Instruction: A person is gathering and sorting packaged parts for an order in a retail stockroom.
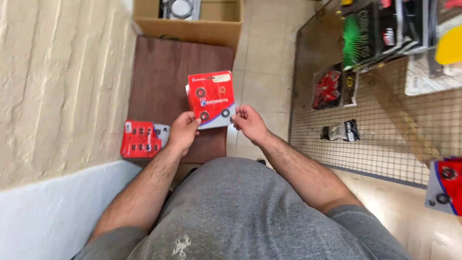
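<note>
I hold a flat red and white blister pack (211,98) with small black rings on its face, upright in front of me. My left hand (183,131) grips its lower left corner. My right hand (248,123) pinches its lower right edge. A stack of similar red packs (139,139) lies on the brown board (168,67) to the left of my left hand.
An open cardboard box (192,21) stands at the far end of the board. A rough cream wall (57,82) runs along the left. A wire mesh rack (380,110) on the right carries hanging packets; another red pack (447,185) hangs at the right edge.
</note>
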